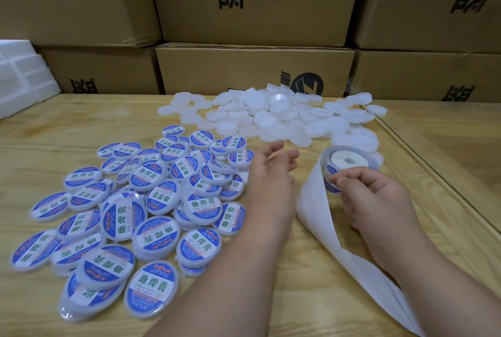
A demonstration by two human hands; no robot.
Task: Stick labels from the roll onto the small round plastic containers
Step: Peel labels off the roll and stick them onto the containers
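Observation:
A label roll (349, 160) stands right of centre on the wooden table, its white backing strip (333, 241) trailing toward me. My right hand (376, 195) pinches a blue and white label (332, 179) at the roll's near side. My left hand (273, 171) hovers with relaxed fingers between the roll and the labelled pile, holding nothing. Several labelled containers (151, 231) lie heaped at the left. Several plain white containers (273, 114) are piled at the back.
Stacked cardboard boxes (254, 68) wall off the back of the table (81, 125). White foam pieces (21, 76) sit at the far left. A raised table joint (433, 171) runs diagonally on the right.

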